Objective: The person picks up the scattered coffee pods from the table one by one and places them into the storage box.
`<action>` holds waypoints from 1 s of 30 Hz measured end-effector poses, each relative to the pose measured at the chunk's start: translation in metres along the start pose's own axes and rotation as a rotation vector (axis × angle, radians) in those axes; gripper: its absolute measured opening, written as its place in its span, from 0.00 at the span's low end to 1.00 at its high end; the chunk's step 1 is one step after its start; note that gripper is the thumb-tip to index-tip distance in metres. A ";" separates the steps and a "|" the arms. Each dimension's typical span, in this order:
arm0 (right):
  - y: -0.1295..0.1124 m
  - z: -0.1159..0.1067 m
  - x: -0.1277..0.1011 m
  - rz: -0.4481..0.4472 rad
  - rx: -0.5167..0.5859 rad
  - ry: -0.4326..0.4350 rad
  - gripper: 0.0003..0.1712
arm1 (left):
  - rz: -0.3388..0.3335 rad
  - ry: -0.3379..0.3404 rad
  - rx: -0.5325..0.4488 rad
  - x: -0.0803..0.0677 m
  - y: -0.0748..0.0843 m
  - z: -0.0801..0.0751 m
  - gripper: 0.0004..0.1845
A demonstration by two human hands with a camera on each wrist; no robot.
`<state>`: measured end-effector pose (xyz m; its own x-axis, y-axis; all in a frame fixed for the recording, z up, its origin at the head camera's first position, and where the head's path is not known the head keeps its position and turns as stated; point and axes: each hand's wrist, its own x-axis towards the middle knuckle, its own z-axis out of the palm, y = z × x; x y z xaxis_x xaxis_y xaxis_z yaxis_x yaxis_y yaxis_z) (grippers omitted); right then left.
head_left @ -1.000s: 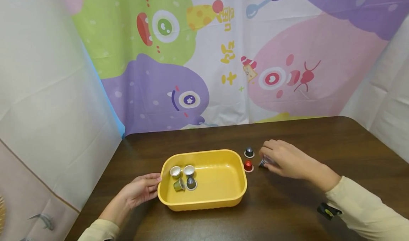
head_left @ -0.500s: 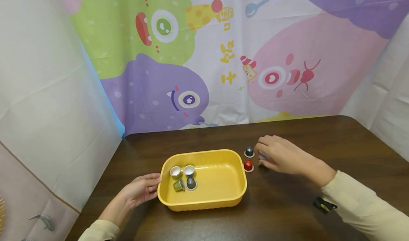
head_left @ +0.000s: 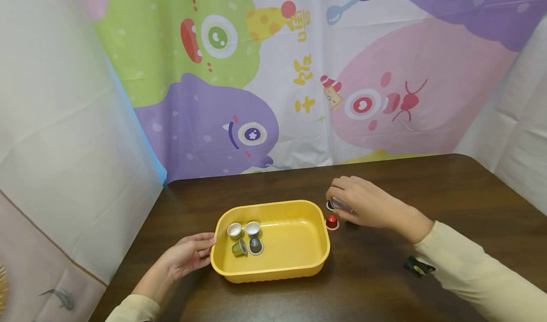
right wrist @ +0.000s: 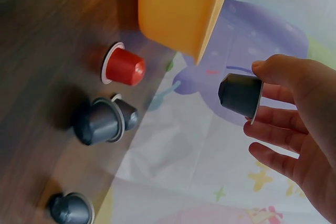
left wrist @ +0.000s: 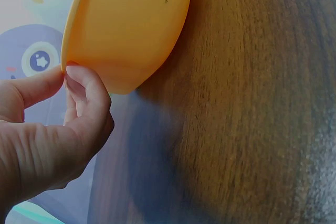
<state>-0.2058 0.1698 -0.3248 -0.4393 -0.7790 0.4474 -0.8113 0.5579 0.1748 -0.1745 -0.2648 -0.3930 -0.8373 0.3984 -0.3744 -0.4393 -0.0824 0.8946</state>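
A yellow tray (head_left: 273, 270) stands on the dark wooden table (head_left: 448, 189) and holds several small capsules (head_left: 245, 236). My left hand (head_left: 208, 240) pinches the tray's left rim (left wrist: 94, 40) between thumb and fingers (left wrist: 86, 85). Just right of the tray's far corner, my right hand (head_left: 338, 202) holds a dark grey capsule (right wrist: 240, 95) off the table by its rim. Below that hand a red capsule (head_left: 331, 222) (right wrist: 123, 66) stands on the table. More grey capsules (right wrist: 102, 121) (right wrist: 71, 208) stand near it. In the head view the hand hides most of them.
A cartoon-printed cloth (head_left: 273, 84) hangs behind the table, with pale sheets at both sides. The table's left edge runs close to my left arm. A black and yellow strap (head_left: 419, 266) sits on my right sleeve.
My right hand has lifted the grey capsule off the table and moved left with it, over the grey capsule beside the tray. The left hand has stayed on the tray.
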 end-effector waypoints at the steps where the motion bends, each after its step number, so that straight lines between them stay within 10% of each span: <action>1: -0.001 0.000 0.002 -0.004 0.000 -0.002 0.14 | -0.005 0.028 0.013 -0.002 0.001 0.004 0.28; 30: -0.015 0.001 0.052 -0.035 0.028 -0.066 0.10 | -0.013 0.038 -0.001 -0.004 0.006 0.010 0.24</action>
<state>-0.2167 0.1207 -0.3047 -0.4345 -0.8152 0.3830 -0.8364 0.5229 0.1642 -0.1704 -0.2576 -0.3838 -0.8433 0.3645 -0.3950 -0.4503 -0.0780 0.8894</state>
